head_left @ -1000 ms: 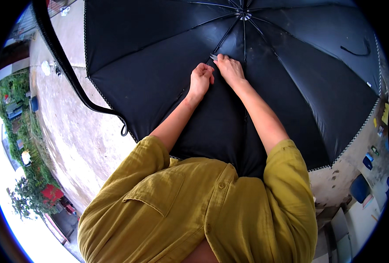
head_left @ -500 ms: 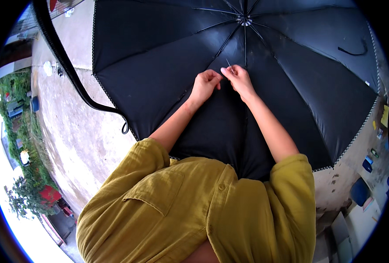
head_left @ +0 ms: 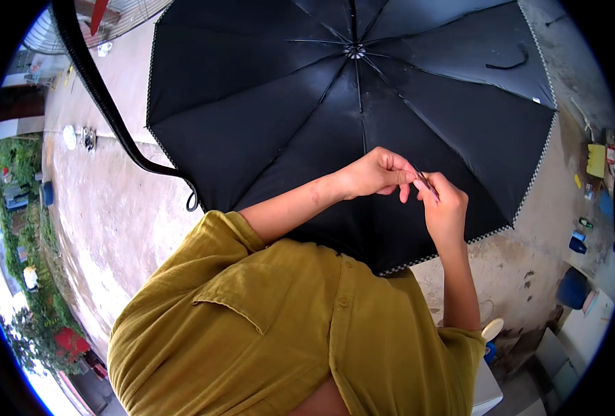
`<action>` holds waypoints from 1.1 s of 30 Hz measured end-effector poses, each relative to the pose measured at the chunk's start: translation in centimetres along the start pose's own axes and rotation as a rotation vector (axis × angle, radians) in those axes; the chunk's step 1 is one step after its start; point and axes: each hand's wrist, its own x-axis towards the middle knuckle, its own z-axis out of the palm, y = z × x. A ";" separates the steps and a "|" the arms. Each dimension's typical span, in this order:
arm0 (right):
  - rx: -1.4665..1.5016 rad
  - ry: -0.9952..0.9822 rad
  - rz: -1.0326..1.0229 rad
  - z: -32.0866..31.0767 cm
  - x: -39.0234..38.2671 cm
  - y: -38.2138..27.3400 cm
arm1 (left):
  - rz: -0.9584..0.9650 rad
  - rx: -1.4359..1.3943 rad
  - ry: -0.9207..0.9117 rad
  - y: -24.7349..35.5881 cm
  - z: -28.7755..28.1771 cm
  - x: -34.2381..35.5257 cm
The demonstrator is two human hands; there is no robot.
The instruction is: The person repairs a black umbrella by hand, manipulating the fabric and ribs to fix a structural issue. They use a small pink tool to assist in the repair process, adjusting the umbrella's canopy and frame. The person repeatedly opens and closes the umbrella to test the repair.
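A large black umbrella (head_left: 266, 104) is spread wide in front of me, its ribs and central hub (head_left: 354, 51) facing up and a checkered trim along its edge. My right hand (head_left: 447, 204) is closed on a slender, dark, pointed tool (head_left: 429, 187), too small to name. Against the tool's upper end, my left hand (head_left: 380, 172) pinches with thumb and forefinger; whatever sits between those fingertips I cannot make out. Both hands are above the near right part of the canopy. A loose black strap (head_left: 507, 67) lies on its right side.
Pale concrete floor (head_left: 106, 229) spreads to the left. A fan (head_left: 123, 21) with a red blade stands at the upper left. Along the right are a yellow item (head_left: 596, 161), a dark blue container (head_left: 571, 288) and small bottles. A black cord (head_left: 106, 104) hangs close on the left.
Both hands have moved right and nearer to me, and the fingertips now meet at the tool. My view has shifted, so the umbrella's hub sits lower and further left.
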 end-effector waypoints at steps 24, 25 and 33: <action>0.590 1.200 0.327 -18.9 -12.4 10.8 | -0.028 0.464 0.240 -1.5 -3.5 -3.1; 0.655 1.201 0.380 -18.3 -12.3 14.5 | -0.036 0.460 0.255 -1.1 -4.0 -3.8; 0.816 0.753 0.956 -6.2 -7.2 29.2 | -0.113 0.644 0.385 -0.8 -7.3 -8.4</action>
